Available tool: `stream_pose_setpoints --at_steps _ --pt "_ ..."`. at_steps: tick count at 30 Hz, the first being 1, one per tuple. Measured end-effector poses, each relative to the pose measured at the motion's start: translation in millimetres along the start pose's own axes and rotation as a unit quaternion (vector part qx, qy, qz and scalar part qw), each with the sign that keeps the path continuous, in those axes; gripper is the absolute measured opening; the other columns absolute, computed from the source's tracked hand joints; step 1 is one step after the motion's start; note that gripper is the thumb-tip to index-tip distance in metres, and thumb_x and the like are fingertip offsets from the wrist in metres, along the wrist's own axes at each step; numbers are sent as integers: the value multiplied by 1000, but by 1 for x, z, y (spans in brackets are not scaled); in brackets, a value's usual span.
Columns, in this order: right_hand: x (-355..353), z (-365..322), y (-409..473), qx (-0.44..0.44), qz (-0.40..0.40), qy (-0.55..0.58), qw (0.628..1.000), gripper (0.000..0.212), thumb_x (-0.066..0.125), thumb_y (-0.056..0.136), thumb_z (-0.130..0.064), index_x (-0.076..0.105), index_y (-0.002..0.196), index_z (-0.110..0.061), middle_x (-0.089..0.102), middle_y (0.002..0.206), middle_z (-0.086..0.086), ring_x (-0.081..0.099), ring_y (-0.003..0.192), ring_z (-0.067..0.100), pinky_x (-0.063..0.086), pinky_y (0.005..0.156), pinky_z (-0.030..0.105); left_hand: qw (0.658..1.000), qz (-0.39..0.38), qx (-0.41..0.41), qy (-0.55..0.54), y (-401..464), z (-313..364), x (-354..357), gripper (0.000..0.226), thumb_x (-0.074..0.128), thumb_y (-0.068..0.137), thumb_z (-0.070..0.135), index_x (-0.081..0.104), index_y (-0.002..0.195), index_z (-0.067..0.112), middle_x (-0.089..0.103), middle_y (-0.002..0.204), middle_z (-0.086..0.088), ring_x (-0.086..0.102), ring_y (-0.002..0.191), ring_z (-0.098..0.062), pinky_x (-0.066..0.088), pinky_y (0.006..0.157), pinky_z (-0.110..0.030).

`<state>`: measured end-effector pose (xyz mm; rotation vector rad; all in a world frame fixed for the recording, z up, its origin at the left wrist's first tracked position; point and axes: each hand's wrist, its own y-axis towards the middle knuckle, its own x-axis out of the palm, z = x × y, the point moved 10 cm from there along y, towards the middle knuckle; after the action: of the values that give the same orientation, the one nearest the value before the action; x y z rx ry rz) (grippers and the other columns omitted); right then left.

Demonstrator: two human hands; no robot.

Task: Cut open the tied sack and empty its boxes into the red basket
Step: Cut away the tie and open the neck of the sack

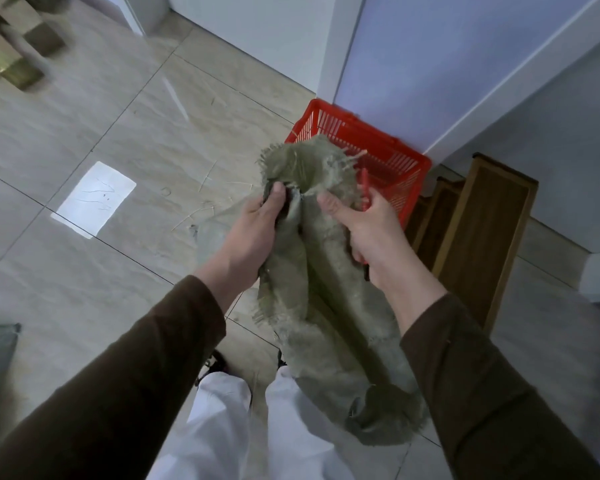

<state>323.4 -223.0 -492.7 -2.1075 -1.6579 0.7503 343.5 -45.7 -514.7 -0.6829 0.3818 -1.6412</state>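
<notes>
I am seeing the green sack [329, 271] hanging limp between both hands, above the tiled floor [118, 133]. The left hand [253, 230] is gripping its gathered neck. The right hand [368, 223] is pinching the cloth with its fingers [329, 204] while holding a red tool [364, 188]. The red basket [378, 157] is standing just behind, by the wall.

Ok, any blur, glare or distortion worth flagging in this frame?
Head view: boxes top left are motion-smeared; a bright glare patch sits on the floor tiles; wide-angle bending curves the wall edges; sack and both hands stay fairly sharp.
</notes>
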Motion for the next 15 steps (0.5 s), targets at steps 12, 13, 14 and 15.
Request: stream_pose_setpoints --at_steps 12,13,14,15 --pt "-30 -46 21 -93 67 -29 993 8 73 97 -21 71 104 -26 70 74 3 60 47 4 47 43 18 995 -13 91 -47 -2 23 -29 32 67 100 6 65 131 4 81 105 -4 78 93 -15 62 75 -26" --pt "-21 -50 18 -99 37 -2 994 6 73 97 -20 70 103 -21 64 68 7 55 43 7 44 40 19 994 -48 92 -41 -5 26 -17 34 68 98 4 63 132 6 81 107 -2 78 95 -15 62 76 -26" --pt "-11 -57 15 -110 12 9 994 5 73 97 -20 69 97 -18 59 65 6 51 42 8 40 39 20 992 -84 91 -24 -8 29 -4 39 69 96 0 61 133 6 80 109 -2 78 97 -15 62 78 -27" --pt "-2 -64 12 -127 -5 -3 992 9 73 96 -20 67 90 -18 57 62 2 49 42 8 38 40 19 989 -120 89 5 -10 31 11 45 70 93 -5 58 135 4 79 112 -4 77 100 -16 62 81 -28"
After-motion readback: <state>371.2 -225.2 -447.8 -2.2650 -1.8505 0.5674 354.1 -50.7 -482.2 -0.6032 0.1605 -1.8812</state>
